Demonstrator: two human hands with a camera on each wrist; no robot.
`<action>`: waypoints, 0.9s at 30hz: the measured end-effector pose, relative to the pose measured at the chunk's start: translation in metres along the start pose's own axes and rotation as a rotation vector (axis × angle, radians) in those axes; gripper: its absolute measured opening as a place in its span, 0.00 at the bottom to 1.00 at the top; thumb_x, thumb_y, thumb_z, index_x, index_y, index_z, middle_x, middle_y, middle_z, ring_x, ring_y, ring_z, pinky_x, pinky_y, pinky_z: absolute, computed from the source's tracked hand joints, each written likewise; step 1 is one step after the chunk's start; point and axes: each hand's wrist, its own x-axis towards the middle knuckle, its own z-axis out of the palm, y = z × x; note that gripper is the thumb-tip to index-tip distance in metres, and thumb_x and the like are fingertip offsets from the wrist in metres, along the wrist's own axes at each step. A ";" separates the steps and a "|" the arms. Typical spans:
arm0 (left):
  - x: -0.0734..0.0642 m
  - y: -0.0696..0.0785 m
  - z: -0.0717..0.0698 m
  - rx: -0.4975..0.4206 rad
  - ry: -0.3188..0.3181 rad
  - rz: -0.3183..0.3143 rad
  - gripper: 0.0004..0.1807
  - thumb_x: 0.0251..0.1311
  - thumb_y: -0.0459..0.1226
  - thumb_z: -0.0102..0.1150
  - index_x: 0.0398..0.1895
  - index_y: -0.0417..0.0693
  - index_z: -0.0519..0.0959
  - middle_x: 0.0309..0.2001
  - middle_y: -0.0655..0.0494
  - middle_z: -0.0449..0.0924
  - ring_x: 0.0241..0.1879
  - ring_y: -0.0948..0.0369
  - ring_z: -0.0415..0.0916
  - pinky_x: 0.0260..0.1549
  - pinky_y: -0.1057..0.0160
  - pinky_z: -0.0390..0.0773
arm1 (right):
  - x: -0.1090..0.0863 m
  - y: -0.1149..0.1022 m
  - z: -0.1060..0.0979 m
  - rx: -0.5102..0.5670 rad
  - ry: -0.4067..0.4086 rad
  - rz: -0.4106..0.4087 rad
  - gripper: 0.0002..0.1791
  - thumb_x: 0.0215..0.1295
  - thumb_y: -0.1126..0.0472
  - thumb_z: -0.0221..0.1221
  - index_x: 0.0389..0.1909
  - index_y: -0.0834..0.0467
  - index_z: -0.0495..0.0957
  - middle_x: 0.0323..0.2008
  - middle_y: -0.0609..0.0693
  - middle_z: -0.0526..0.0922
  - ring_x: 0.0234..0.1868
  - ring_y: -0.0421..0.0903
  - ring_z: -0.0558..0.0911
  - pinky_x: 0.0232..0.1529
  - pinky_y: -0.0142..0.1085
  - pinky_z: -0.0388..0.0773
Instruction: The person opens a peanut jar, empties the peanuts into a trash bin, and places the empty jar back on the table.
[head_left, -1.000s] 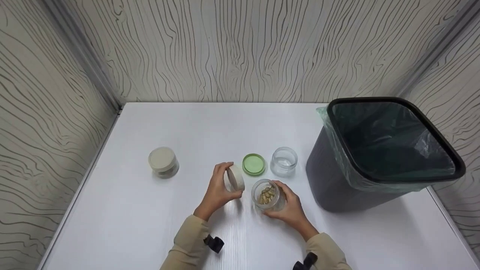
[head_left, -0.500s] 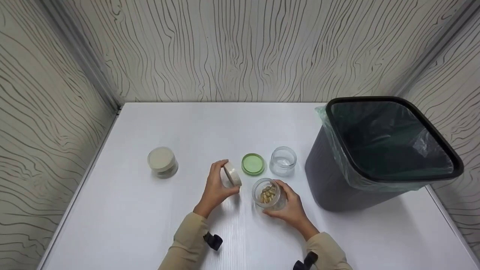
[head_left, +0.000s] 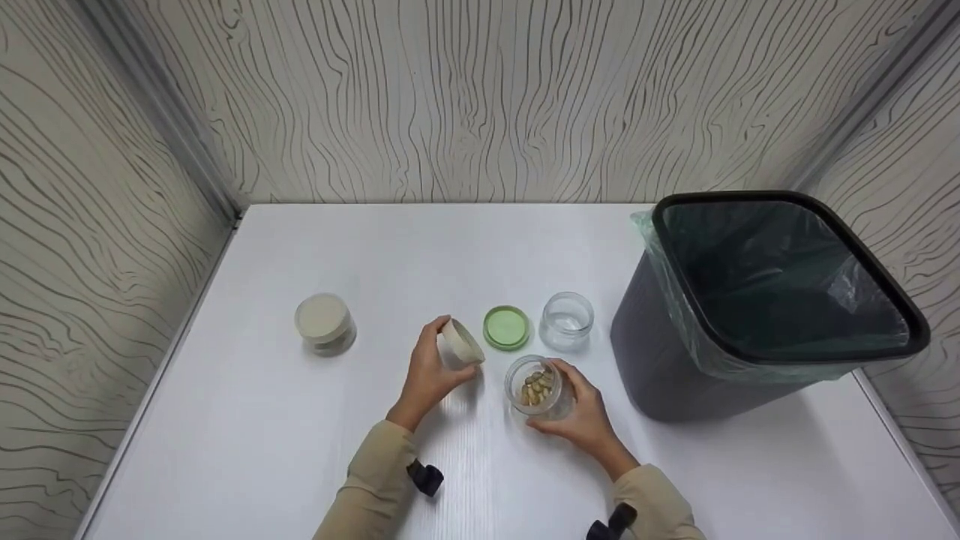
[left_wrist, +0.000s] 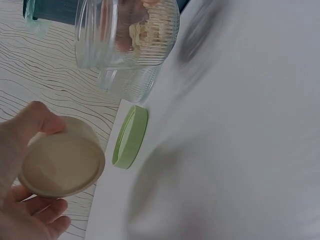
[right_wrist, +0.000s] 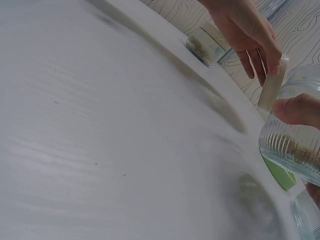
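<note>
My left hand (head_left: 431,375) grips a round cream lid (head_left: 463,343) by its edge, thumb on one side and fingers on the other, holding it tilted. In the left wrist view the flat face of the lid (left_wrist: 62,165) is toward the camera. My right hand (head_left: 581,416) is wrapped around a clear ribbed glass jar (right_wrist: 280,132), uncovered and leaning slightly. Small tan-green pieces like shelled nuts (head_left: 536,388) lie inside it. The jar's shadow falls apart from it on the table. Lid and jar are side by side with a gap between them.
A green lid (head_left: 506,328) lies just beyond my hands, beside an uncovered clear jar (head_left: 568,322). A jar with a cream lid (head_left: 324,319) stands at the left. A large grey bin (head_left: 667,360) with a green liner stands at the right. Patterned walls (head_left: 450,97) enclose the table (head_left: 225,450).
My left hand has shifted slightly left and away from me, turning the cream lid from nearly upright to a tilt. My right hand and its jar have stayed almost still.
</note>
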 end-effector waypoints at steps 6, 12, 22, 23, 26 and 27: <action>0.001 -0.004 0.001 -0.001 0.009 -0.002 0.44 0.43 0.32 0.71 0.64 0.30 0.60 0.59 0.35 0.71 0.60 0.43 0.71 0.62 0.44 0.74 | -0.001 0.000 -0.001 0.015 -0.011 0.029 0.50 0.29 0.64 0.80 0.61 0.66 0.69 0.58 0.62 0.78 0.58 0.26 0.71 0.62 0.14 0.63; 0.003 -0.007 0.005 0.029 0.034 0.012 0.43 0.43 0.32 0.72 0.63 0.29 0.61 0.57 0.35 0.71 0.59 0.42 0.71 0.62 0.45 0.74 | -0.002 0.000 -0.002 0.013 -0.015 0.036 0.51 0.30 0.64 0.80 0.62 0.67 0.68 0.58 0.62 0.77 0.59 0.30 0.72 0.62 0.14 0.63; 0.007 -0.014 0.012 0.040 0.062 -0.014 0.43 0.44 0.32 0.73 0.63 0.28 0.61 0.58 0.34 0.70 0.60 0.42 0.71 0.64 0.46 0.73 | -0.002 0.000 -0.003 0.021 -0.012 0.021 0.50 0.30 0.64 0.80 0.61 0.67 0.69 0.57 0.63 0.78 0.58 0.27 0.71 0.62 0.12 0.62; 0.007 -0.014 0.012 0.041 0.063 -0.015 0.43 0.44 0.32 0.73 0.63 0.28 0.61 0.58 0.34 0.70 0.60 0.42 0.71 0.64 0.46 0.73 | -0.002 0.000 -0.003 0.021 -0.010 0.019 0.50 0.30 0.64 0.80 0.61 0.67 0.69 0.57 0.63 0.78 0.58 0.27 0.71 0.62 0.12 0.62; 0.008 -0.016 0.012 0.033 0.065 -0.017 0.43 0.44 0.32 0.73 0.63 0.28 0.61 0.58 0.34 0.70 0.61 0.42 0.70 0.64 0.46 0.73 | -0.002 0.000 -0.003 0.024 -0.005 0.014 0.50 0.29 0.65 0.80 0.61 0.68 0.69 0.57 0.64 0.78 0.58 0.25 0.71 0.61 0.11 0.62; 0.008 -0.016 0.012 0.031 0.066 -0.015 0.43 0.44 0.32 0.73 0.63 0.28 0.61 0.58 0.34 0.70 0.61 0.42 0.70 0.64 0.46 0.73 | -0.002 0.000 -0.003 0.023 -0.005 0.016 0.50 0.29 0.65 0.79 0.61 0.68 0.69 0.57 0.64 0.78 0.58 0.25 0.71 0.61 0.11 0.62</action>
